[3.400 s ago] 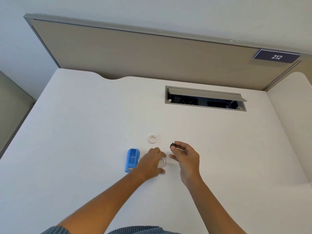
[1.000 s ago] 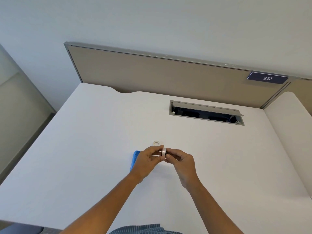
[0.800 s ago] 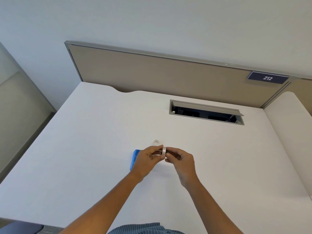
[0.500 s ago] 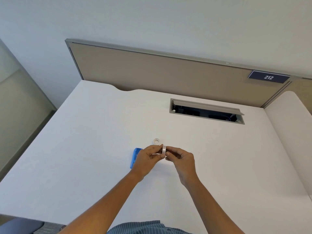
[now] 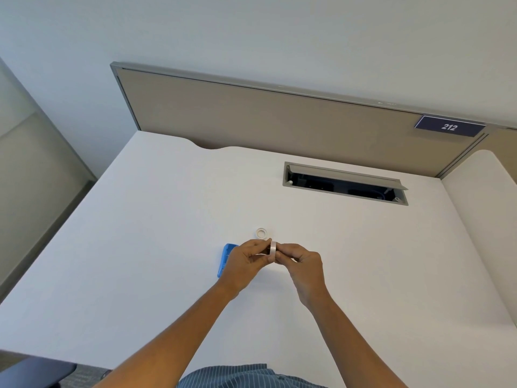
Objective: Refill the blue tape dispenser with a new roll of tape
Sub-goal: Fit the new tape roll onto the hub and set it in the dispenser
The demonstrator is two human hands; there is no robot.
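Observation:
A white tape roll (image 5: 272,247) stands on edge in the air just above the white desk (image 5: 156,236), held between both hands. My left hand (image 5: 246,261) pinches its left side and my right hand (image 5: 302,264) pinches its right side with curled fingers. The blue tape dispenser (image 5: 225,260) lies on the desk behind my left hand, which partly hides it. A second, smaller white ring (image 5: 261,233) lies flat on the desk just beyond the hands. What my right fingertips press into the roll is hidden.
An open grey cable hatch (image 5: 345,183) is set into the desk at the back right. A beige partition (image 5: 279,124) with a "212" sign (image 5: 449,126) closes the far edge. Another desk (image 5: 486,208) adjoins on the right. A dark chair part (image 5: 33,373) shows at the bottom left.
Earlier the roll lay on the desk under my left hand while my right hand held a small black piece. Now both hands hold the roll raised between them; little has moved in the last second.

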